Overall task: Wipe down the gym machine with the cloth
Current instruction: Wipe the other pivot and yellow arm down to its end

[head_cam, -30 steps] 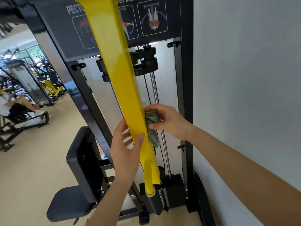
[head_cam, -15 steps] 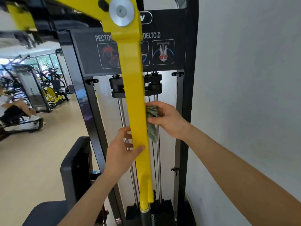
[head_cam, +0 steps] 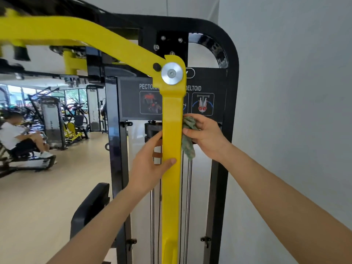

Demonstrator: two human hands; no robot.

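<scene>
**Grey wall close by, and an arm that can swing**

Grey wall (head_cam: 295,92) stands close on the right of the black gym machine (head_cam: 231,92). The long yellow arm (head_cam: 171,197) hangs down from a round silver pin (head_cam: 172,73). The left hand (head_cam: 150,164) grasps the yellow arm, with the thumb on the front and the fingers round the left edge. The right hand (head_cam: 206,138) pinches the green cloth (head_cam: 188,141) and presses it on the arm's right edge, just under the picture sign (head_cam: 202,103).

What could go wrong? The arm looks free to turn on its pin. A hard rub might make it swing if the left hand lets go. Then it could bump the steel rods (head_cam: 189,197) behind it or squash fingers. The cloth is bunched up and its tail hangs loose, so it might slip out or miss some spots. The fingers behind the arm are hidden, so nobody can tell how near they are to the rods.
</scene>
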